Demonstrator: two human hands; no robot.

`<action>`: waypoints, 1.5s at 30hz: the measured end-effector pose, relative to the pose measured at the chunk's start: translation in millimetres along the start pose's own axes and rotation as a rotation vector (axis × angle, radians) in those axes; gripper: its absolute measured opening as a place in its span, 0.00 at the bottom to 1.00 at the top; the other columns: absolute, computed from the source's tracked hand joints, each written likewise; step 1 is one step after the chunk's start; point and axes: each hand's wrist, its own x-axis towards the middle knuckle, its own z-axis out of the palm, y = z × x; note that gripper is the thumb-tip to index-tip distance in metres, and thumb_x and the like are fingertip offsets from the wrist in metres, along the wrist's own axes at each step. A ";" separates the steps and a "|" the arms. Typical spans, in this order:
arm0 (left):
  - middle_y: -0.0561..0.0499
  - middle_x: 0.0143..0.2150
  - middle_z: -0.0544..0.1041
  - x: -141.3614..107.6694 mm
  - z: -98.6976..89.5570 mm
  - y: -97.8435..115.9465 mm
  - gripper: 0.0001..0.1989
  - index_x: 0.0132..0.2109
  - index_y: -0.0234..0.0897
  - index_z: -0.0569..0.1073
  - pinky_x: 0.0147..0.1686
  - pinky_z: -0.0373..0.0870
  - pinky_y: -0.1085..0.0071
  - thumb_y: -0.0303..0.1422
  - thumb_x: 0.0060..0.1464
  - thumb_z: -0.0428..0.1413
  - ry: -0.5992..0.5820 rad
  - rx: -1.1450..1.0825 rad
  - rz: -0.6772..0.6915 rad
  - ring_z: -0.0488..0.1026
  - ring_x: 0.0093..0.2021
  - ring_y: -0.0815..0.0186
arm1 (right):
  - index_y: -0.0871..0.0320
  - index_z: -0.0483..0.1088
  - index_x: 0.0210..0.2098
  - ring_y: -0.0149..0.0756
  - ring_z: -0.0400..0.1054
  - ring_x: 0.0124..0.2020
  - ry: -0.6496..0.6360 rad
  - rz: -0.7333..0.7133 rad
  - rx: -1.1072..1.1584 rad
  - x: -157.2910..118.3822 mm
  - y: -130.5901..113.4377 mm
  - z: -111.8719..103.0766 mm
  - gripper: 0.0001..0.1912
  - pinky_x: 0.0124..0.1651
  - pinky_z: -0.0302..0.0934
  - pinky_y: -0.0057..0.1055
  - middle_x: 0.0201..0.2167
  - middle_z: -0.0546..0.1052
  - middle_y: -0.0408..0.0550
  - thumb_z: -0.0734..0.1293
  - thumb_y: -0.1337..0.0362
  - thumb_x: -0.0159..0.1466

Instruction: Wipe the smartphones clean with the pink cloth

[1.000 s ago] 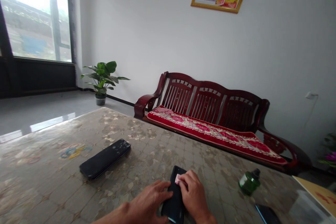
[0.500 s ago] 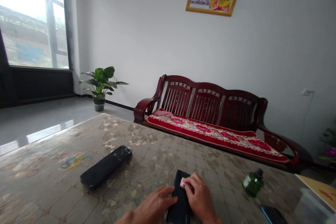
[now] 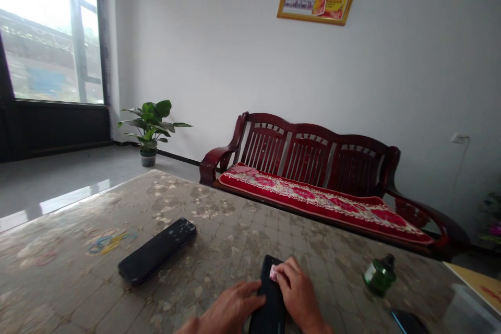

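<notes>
A flat black phone-like slab [image 3: 270,297] lies on the table in front of me, its near end cut off by the frame. My left hand [image 3: 235,305] rests at its left side, fingers stretched out and apart, fingertips and thumb touching that edge. Over the slab's upper right, my right hand [image 3: 298,295] pinches a small pink-and-white folded piece [image 3: 273,272], perhaps paper or cloth, against the black surface. Farther left lies a thick, long black case-like object [image 3: 156,253] with pale specks on its far end.
Colored rubber bands [image 3: 107,242] lie at the left on the patterned tabletop [image 3: 219,235]. To the right stand a green bottle [image 3: 379,276], a dark phone [image 3: 407,321] and a translucent container [image 3: 467,308]. Beyond the table is a wooden bench [image 3: 309,151] with a red cover.
Both hands and the black slab keep nearly the same place; the small pink-and-white piece stays pinched on it. The whole view has shifted very slightly.
</notes>
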 end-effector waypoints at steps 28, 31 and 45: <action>0.37 0.63 0.68 -5.8 -10.7 17.3 0.30 0.58 0.38 0.71 0.59 0.66 0.55 0.36 0.47 0.64 0.055 0.012 0.015 0.69 0.59 0.47 | 0.50 0.72 0.33 0.37 0.72 0.40 0.027 0.172 -0.187 18.8 -3.5 -3.8 0.13 0.42 0.61 0.29 0.36 0.77 0.45 0.58 0.61 0.68; 0.37 0.63 0.68 -5.7 -13.6 18.7 0.30 0.58 0.38 0.71 0.59 0.66 0.57 0.37 0.48 0.64 0.029 0.018 0.019 0.69 0.59 0.47 | 0.51 0.72 0.32 0.36 0.72 0.39 0.014 0.179 -0.135 13.8 -7.3 -5.6 0.12 0.42 0.61 0.28 0.36 0.76 0.45 0.59 0.61 0.67; 0.41 0.63 0.69 -2.1 -2.9 11.6 0.29 0.58 0.42 0.71 0.56 0.69 0.58 0.40 0.48 0.64 0.048 0.027 0.024 0.71 0.57 0.48 | 0.52 0.71 0.31 0.35 0.72 0.38 0.001 0.151 -0.159 19.5 -14.5 -6.9 0.11 0.41 0.61 0.29 0.35 0.76 0.44 0.59 0.63 0.67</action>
